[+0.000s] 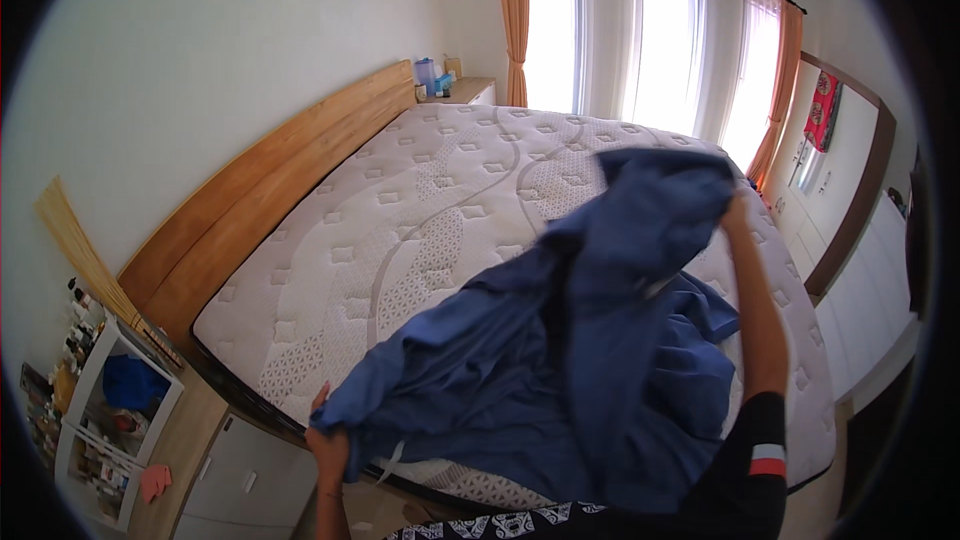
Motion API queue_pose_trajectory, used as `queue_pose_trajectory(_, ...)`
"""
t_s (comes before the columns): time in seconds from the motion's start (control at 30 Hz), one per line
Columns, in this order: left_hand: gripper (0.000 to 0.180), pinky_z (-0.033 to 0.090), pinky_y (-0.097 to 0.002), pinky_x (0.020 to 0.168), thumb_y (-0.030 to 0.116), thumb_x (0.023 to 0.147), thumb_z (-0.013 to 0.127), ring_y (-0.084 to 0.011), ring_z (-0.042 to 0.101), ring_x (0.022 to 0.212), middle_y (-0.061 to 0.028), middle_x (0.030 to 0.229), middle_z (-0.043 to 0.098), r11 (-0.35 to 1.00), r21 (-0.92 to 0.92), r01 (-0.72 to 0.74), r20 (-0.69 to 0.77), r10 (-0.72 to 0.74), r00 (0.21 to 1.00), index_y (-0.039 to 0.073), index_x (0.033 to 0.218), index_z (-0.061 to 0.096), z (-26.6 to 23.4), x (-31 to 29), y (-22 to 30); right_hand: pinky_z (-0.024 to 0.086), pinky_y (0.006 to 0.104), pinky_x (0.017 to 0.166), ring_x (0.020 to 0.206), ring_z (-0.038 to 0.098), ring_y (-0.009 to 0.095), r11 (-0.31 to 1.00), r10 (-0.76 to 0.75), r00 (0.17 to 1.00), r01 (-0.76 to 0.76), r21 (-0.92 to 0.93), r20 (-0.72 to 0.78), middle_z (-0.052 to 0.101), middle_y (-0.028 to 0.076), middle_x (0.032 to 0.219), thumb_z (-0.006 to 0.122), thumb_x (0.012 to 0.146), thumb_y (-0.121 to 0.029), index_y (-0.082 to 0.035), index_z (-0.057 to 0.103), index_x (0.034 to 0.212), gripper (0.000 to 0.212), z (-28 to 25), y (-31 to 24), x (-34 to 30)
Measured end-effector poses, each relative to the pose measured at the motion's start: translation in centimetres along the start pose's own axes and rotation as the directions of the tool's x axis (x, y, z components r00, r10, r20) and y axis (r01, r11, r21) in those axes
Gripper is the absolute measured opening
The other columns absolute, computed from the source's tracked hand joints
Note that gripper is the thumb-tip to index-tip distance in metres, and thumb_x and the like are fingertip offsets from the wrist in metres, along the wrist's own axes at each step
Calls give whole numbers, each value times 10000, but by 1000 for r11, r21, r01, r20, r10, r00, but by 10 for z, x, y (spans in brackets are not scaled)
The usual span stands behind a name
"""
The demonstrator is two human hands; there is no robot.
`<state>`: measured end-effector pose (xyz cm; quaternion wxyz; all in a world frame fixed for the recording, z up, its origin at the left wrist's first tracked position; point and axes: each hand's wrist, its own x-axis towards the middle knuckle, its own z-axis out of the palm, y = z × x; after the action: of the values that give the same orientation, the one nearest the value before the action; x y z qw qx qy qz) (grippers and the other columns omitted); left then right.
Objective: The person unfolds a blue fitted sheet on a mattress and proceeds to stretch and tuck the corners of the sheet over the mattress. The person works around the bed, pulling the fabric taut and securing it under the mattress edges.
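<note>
A large blue bed sheet (520, 370) lies bunched over the near part of a bare quilted mattress (420, 200). At the mattress's near left edge, my left hand (329, 442) is closed around one end of it, and a narrow white strip hangs beside that hand. My right arm reaches far over the bed. There my right hand (738, 208) holds up another part of the sheet, its fingers mostly hidden behind the cloth. The raised part is smeared by motion and stands in folds above the mattress.
A wooden headboard (270, 190) runs along the left wall. A nightstand (470, 92) with small items stands at the far corner. Near left are a grey cabinet (245, 470), a shelf of bottles (85, 440) and a bundle of thin sticks (90, 250). Orange curtains (513, 20) frame the windows.
</note>
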<state>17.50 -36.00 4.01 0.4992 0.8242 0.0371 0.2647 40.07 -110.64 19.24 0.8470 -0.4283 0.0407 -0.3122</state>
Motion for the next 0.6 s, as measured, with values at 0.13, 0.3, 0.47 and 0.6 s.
queue_pose_trajectory(0.13,485,428,-319,960,-5,825,557,-205,597,1059,-177,1181,620,993,-101,56,-28,-59,998,4,1309,528,15,-1,1,445,356,984,1093,585,224,822,-331,944,288,-492,0,596,125,1220,540,963,-379,-46,485,1311,484,-53,-164,44)
queue_pose_trajectory(0.3,552,403,-322,997,42,835,625,-207,551,1127,-166,1275,555,960,-262,98,11,-98,995,-8,1359,460,31,-12,-14,460,450,883,1073,565,217,560,151,974,57,-827,169,497,65,1353,590,913,-358,-138,382,1398,572,-89,-161,0)
queue_pose_trajectory(0.47,635,394,-328,1015,88,831,696,-209,519,1176,-155,1336,514,926,-318,206,153,-165,975,-17,1390,416,30,-8,-8,352,375,1093,1281,455,315,-135,693,618,616,-776,370,387,184,1469,564,912,-233,-58,477,1364,492,-59,-51,-142)
queue_pose_trajectory(0.6,585,439,-336,956,114,801,729,-206,558,1121,-141,1254,580,939,-139,316,292,-266,919,-14,1320,490,22,3,-20,244,413,1149,1414,261,378,22,741,630,324,-946,233,211,238,1546,748,735,-558,-163,177,1531,1056,-70,-3,-269)
